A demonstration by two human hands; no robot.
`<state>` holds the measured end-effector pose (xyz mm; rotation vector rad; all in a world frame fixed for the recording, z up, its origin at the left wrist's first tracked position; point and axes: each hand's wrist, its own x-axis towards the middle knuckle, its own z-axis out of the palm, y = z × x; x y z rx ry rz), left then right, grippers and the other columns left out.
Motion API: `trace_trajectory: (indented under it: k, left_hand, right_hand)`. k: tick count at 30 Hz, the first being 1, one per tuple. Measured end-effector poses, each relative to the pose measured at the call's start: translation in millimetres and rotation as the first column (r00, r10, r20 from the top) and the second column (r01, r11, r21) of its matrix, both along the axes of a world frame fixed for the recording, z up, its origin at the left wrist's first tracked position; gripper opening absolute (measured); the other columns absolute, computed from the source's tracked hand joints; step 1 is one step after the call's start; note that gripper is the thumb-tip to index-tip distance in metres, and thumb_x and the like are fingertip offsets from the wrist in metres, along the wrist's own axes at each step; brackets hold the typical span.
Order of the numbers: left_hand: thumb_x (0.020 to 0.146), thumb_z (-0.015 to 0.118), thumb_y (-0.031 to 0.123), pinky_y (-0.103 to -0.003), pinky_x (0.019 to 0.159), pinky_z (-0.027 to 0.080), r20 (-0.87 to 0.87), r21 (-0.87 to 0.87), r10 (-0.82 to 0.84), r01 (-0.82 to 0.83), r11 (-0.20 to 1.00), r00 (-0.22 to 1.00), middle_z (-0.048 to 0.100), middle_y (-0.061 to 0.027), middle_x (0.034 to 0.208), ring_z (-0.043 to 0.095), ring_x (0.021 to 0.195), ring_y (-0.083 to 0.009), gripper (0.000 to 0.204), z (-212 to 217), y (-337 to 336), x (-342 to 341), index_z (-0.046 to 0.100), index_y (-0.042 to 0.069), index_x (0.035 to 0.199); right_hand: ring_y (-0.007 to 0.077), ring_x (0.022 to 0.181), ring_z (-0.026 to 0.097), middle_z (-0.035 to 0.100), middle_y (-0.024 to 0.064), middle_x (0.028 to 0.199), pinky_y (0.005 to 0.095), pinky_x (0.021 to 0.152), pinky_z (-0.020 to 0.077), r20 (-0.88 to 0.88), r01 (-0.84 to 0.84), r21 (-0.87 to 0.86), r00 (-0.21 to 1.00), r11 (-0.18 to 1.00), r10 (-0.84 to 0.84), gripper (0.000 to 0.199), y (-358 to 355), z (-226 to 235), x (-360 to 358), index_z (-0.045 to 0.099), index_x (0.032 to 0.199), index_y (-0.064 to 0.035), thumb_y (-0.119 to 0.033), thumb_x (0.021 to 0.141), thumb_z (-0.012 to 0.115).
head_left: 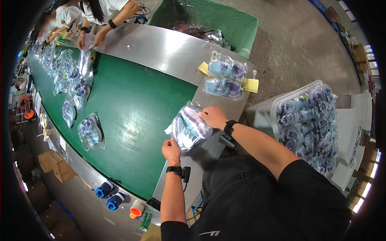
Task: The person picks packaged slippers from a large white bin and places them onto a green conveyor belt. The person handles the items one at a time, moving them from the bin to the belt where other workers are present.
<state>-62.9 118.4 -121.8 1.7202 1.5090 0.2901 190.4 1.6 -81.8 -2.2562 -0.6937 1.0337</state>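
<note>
One clear bag (189,130) holding lilac and light-blue shoes lies over the right edge of the green belt (132,124), partly above the metal ledge (183,168) there. Two hands have hold of it: the left hand (171,152), fingers curled in, pinches the bag's near left corner, and the right hand (214,117), likewise nearly closed, grips its upper right edge.

Past the belt's far right corner, two light-blue shoes (217,69) in clear plastic sit with two yellow cards (251,85) showing. Well to the right of the belt stands one plastic tub (259,114) full of bagged shoes (307,124) (too many, and too tightly packed, to count).

On the belt's left part lies one bagged pair (91,132) apart from a crowded group. Along the belt's near left side are two dark-blue shoes (104,189), one orange roll (137,209) and one green can (146,221). Beyond the belt's far side is one green bin (241,24); near its far end, two co-workers (108,8) are in view.
</note>
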Motion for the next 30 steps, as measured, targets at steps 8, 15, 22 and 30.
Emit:
trace_trajectory:
  k: [8, 15, 22, 30]
  left_hand:
    - [0.105, 0.059, 0.03, -0.032, 0.078, 0.05, 0.293, -0.448, 0.239, -0.088, 0.89, 0.926, 0.068, -0.008, 0.095, 0.06, 0.088, -0.016, 0.036, 19.2, -9.0, 13.1, 0.065, -0.006, 0.109]
    - [0.108, 0.052, 0.022, -0.036, 0.085, 0.055, 0.481, -0.694, 0.373, 0.085, 0.714, 0.794, 0.066, -0.0081, 0.109, 0.065, 0.098, -0.0185, 0.023, 52.0, -41.4, 37.1, 0.057, 0.003, 0.119]
    - [0.103, 0.053, 0.039, -0.043, 0.093, 0.052, 0.417, -0.806, 0.144, 0.292, 0.514, 0.897, 0.067, -0.0093, 0.119, 0.064, 0.105, -0.0263, 0.042, 96.1, -101.5, 93.2, 0.057, 0.008, 0.132]
    - [0.101, 0.061, 0.035, -0.03, 0.067, 0.048, 0.314, -0.657, -0.329, 0.454, 0.602, 0.891, 0.066, -0.0077, 0.106, 0.061, 0.084, -0.0176, 0.037, 91.5, -126.3, 98.6, 0.059, 0.007, 0.126]
  right_hand:
    - [0.0265, 0.076, 0.069, 0.072, 0.0147, 0.088, 0.0418, 0.065, 0.0534, -0.525, 0.142, -0.033, 0.84, 0.989, -0.139, 0.057, -31.2, 15.4, -11.8, 0.073, 0.096, -0.0014, -0.058, 0.091, 0.066]
    - [0.0164, 0.075, 0.064, 0.066, 0.0056, 0.087, 0.0346, 0.067, 0.0549, -0.846, 0.44, -0.034, 0.465, 0.897, -0.261, 0.04, -74.2, 48.7, -4.6, 0.065, 0.106, -0.0079, -0.043, 0.089, 0.074]
    - [0.0086, 0.073, 0.056, 0.06, 0.0007, 0.089, 0.0273, 0.063, 0.0455, -0.754, 0.762, 0.234, 0.535, 0.604, -0.382, 0.038, -195.5, 108.6, 30.7, 0.061, 0.106, -0.0075, -0.034, 0.087, 0.081]
    - [0.012, 0.088, 0.053, 0.059, 0.0029, 0.096, 0.029, 0.074, 0.0463, -0.077, 0.73, 0.432, 0.614, 0.529, -0.785, 0.048, -481.4, 150.6, 32.0, 0.061, 0.109, -0.0024, -0.033, 0.081, 0.086]
